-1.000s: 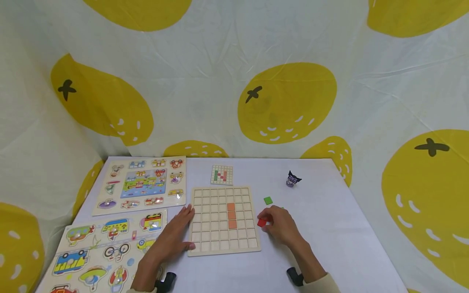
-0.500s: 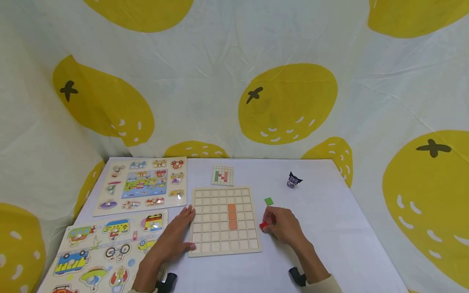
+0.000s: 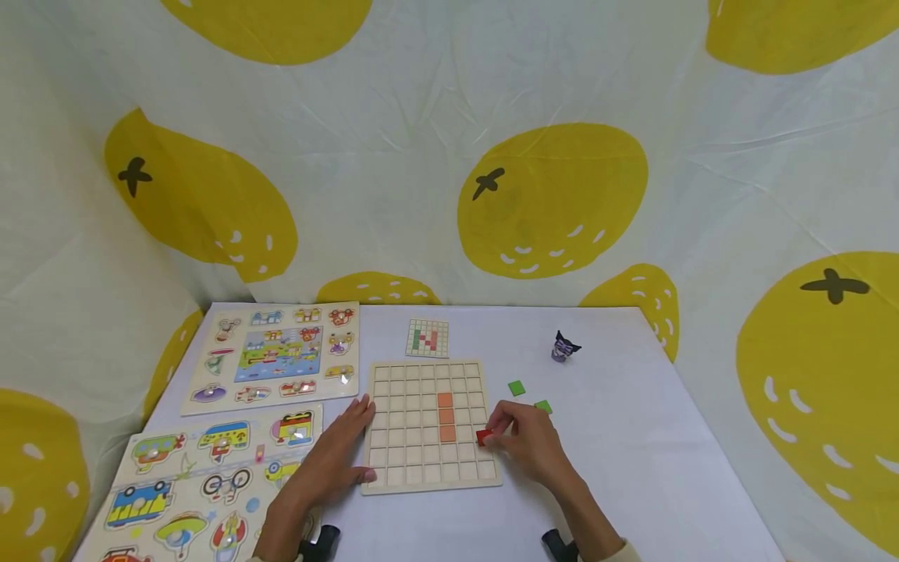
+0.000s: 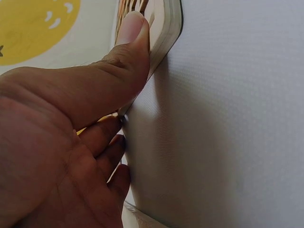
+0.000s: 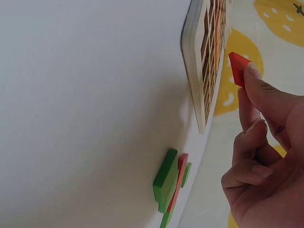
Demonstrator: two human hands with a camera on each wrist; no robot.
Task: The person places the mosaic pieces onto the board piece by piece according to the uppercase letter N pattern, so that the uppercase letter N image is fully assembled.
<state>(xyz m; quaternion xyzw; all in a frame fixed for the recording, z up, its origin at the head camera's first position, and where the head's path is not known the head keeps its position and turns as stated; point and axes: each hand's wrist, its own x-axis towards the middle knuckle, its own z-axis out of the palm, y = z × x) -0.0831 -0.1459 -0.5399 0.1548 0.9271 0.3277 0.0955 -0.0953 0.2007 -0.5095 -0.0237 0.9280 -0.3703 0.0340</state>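
Note:
A wooden grid board [image 3: 405, 490] lies on the white table, with orange tiles [image 3: 446, 416] in one column right of its middle. My right hand [image 3: 531, 442] pinches a red square tile [image 3: 484, 437] between thumb and fingers, over the board's right edge. In the right wrist view the red tile [image 5: 240, 69] is held up in the air, with the other fingers curled below it. My left hand [image 3: 330, 453] rests at the board's left edge, fingers spread along it. The left wrist view shows that thumb [image 4: 130, 31] on the board's corner area.
Green tiles [image 3: 517, 388] lie right of the board; the right wrist view shows green tiles [image 5: 166, 175] and a red one [image 5: 179, 183] on the table. Behind the board is a small pattern card [image 3: 427, 338]. Picture puzzles [image 3: 204, 402] fill the left; a dark figurine [image 3: 563, 346] stands at the back right.
My right hand has lifted the red tile and moved it left from the table to over the board's right edge, uncovering a green tile. My left hand has stayed put.

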